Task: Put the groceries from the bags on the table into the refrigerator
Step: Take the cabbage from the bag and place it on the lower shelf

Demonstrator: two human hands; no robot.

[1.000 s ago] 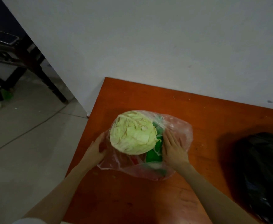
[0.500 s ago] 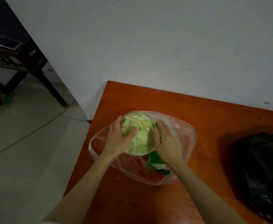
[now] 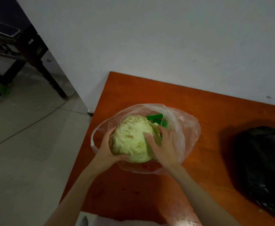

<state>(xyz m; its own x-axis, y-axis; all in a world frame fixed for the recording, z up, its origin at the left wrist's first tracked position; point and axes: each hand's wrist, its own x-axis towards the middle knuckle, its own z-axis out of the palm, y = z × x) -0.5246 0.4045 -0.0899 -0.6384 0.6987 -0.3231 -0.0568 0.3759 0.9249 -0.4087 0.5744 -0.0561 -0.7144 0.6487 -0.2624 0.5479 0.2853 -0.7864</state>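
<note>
A pale green cabbage (image 3: 132,137) is held over the open clear plastic bag (image 3: 187,126) on the orange table (image 3: 198,101). My left hand (image 3: 108,149) cups its left and lower side, fingers curled under it. My right hand (image 3: 163,144) grips its right side with the fingers spread over the leaves. A green package (image 3: 159,120) and something red (image 3: 148,167) lie inside the bag, partly hidden by the cabbage. The refrigerator is not in view.
A black plastic bag (image 3: 263,163) sits at the table's right side. A white wall (image 3: 149,46) runs behind the table. To the left lies a tiled floor (image 3: 27,144) with a dark wooden table leg (image 3: 40,67).
Both hands moved from the bag's sides onto the cabbage and now hold it, raised a little out of the bag. The bag's mouth has spread open.
</note>
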